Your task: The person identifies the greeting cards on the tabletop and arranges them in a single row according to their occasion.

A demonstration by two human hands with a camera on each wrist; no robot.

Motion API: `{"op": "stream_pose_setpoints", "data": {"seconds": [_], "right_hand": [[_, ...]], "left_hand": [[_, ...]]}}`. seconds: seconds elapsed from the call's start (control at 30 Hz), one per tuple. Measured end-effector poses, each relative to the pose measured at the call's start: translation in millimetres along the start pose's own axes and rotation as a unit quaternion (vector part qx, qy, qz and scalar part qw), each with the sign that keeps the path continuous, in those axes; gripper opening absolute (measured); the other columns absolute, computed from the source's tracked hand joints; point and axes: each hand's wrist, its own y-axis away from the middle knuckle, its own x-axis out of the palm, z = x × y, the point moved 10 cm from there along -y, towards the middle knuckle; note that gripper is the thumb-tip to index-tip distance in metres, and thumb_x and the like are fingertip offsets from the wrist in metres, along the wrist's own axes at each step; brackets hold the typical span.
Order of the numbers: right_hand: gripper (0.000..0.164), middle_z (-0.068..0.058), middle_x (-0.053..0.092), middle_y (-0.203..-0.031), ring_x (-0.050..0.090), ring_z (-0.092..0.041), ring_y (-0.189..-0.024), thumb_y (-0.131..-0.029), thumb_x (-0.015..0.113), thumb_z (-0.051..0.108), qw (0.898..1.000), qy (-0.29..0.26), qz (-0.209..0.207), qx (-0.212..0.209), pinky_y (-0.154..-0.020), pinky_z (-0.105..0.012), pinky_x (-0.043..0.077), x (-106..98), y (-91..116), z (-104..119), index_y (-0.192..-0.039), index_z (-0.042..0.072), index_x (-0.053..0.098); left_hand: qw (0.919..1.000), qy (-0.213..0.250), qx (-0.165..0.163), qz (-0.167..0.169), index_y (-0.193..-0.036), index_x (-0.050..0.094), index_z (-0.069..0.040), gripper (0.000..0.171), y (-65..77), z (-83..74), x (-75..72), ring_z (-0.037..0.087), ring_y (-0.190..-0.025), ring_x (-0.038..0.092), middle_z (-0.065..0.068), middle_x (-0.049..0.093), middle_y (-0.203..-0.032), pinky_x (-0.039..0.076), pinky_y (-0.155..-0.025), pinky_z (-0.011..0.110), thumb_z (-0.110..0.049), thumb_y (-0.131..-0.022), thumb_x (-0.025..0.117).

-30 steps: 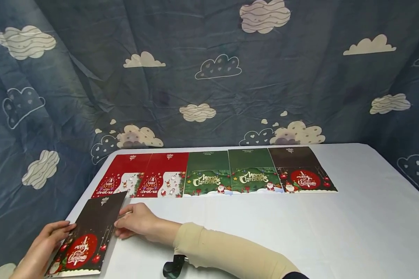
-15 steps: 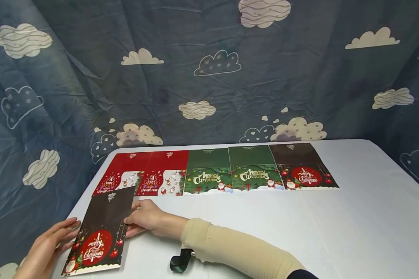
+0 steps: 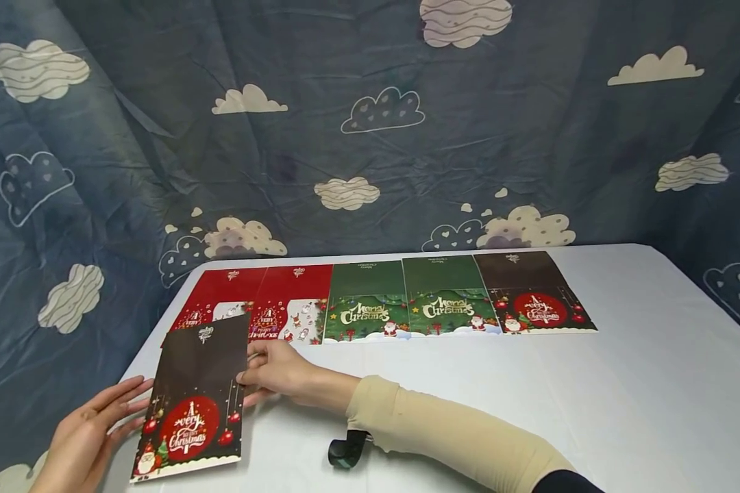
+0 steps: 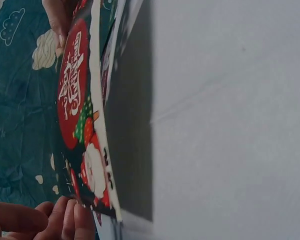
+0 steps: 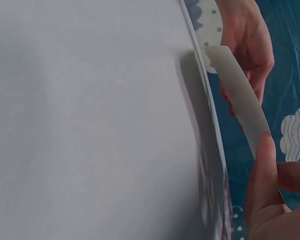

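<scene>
A dark brown Christmas card (image 3: 190, 383) with a red circle is lifted off the white table at the left, its printed side up and slightly tilted. My right hand (image 3: 290, 373) pinches its right edge, thumb on the printed face and fingers underneath. At the opposite edge is my left hand (image 3: 95, 428), fingers extended and close against the side; whether they touch it is unclear. The left wrist view shows the printed front (image 4: 72, 90) edge-on above its shadow. In the right wrist view the pale underside of the card (image 5: 242, 97) bends slightly between both hands.
Along the table's back edge lie two red cards (image 3: 292, 305), two green cards (image 3: 370, 301) and another dark brown card (image 3: 533, 294), side by side. The lifted card partly covers the leftmost red one. A cloud-patterned curtain (image 3: 382, 171) hangs behind the white table (image 3: 469, 383).
The dark brown card has moved right and risen from the table, carried by my right hand. My left hand has shifted right alongside it, its fingers spreading straighter. The row of cards stays put.
</scene>
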Motion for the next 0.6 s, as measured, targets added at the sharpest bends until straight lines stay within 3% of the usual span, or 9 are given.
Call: {"op": "stream_pose_setpoints", "data": {"seconds": [0.1,0.17,0.27,0.33,0.37,0.6], "right_hand": [[0.04,-0.002,0.048,-0.081,0.062,-0.011,-0.058,-0.088,0.063,-0.012,1.0,0.025,-0.01,-0.005,-0.058,-0.03,0.058,-9,4,3,-0.127,-0.006,0.051],[0.046,-0.003,0.05,-0.085,0.061,-0.011,-0.056,-0.089,0.063,-0.011,0.999,0.044,-0.014,-0.012,-0.058,-0.03,0.058,-14,6,4,-0.133,-0.008,0.049],[0.053,-0.005,0.053,-0.088,0.061,-0.011,-0.053,-0.089,0.063,-0.01,0.997,0.062,-0.02,-0.032,-0.057,-0.029,0.058,-22,9,10,-0.139,-0.009,0.046],[0.053,-0.006,0.055,-0.087,0.061,-0.011,-0.053,-0.088,0.063,-0.011,0.997,0.063,-0.024,-0.047,-0.058,-0.03,0.058,-27,12,14,-0.139,-0.01,0.046],[0.054,-0.006,0.056,-0.088,0.061,-0.011,-0.054,-0.088,0.064,-0.012,0.996,0.06,-0.029,-0.053,-0.058,-0.031,0.058,-30,13,17,-0.139,-0.009,0.046],[0.038,-0.01,0.065,-0.083,0.062,-0.014,-0.054,-0.082,0.069,-0.013,0.992,0.043,-0.092,-0.077,-0.056,-0.034,0.058,-55,17,25,-0.116,-0.003,0.058]], "left_hand": [[1.0,0.008,-0.001,0.004,-0.154,0.022,-0.001,0.051,0.7,-2.1,6.7,0.0,-0.093,0.063,-0.028,0.058,-0.101,0.054,-0.083,0.026,-0.021,-0.108,0.033],[0.9995,0.031,0.003,0.011,-0.148,0.04,-0.011,0.042,2.8,-4.0,11.0,0.003,-0.094,0.065,-0.026,0.06,-0.102,0.055,-0.083,0.028,-0.021,-0.109,0.031],[0.9974,0.058,0.028,0.032,-0.124,0.063,-0.027,0.039,6.8,-10.7,18.2,0.007,-0.096,0.066,-0.021,0.064,-0.105,0.056,-0.082,0.029,-0.019,-0.109,0.028],[0.9945,0.079,0.049,0.048,-0.109,0.069,-0.033,0.042,9.9,-16.7,23.5,0.009,-0.098,0.066,-0.019,0.065,-0.108,0.056,-0.081,0.03,-0.019,-0.109,0.03],[0.9933,0.085,0.056,0.054,-0.108,0.07,-0.033,0.041,11.4,-19.3,26.1,0.009,-0.098,0.066,-0.018,0.065,-0.109,0.056,-0.081,0.03,-0.02,-0.109,0.031],[0.9812,0.147,0.078,0.098,-0.112,0.071,-0.029,0.033,17.8,-31.0,44.4,0.011,-0.105,0.064,-0.011,0.066,-0.117,0.054,-0.085,0.03,-0.024,-0.108,0.039]]}}
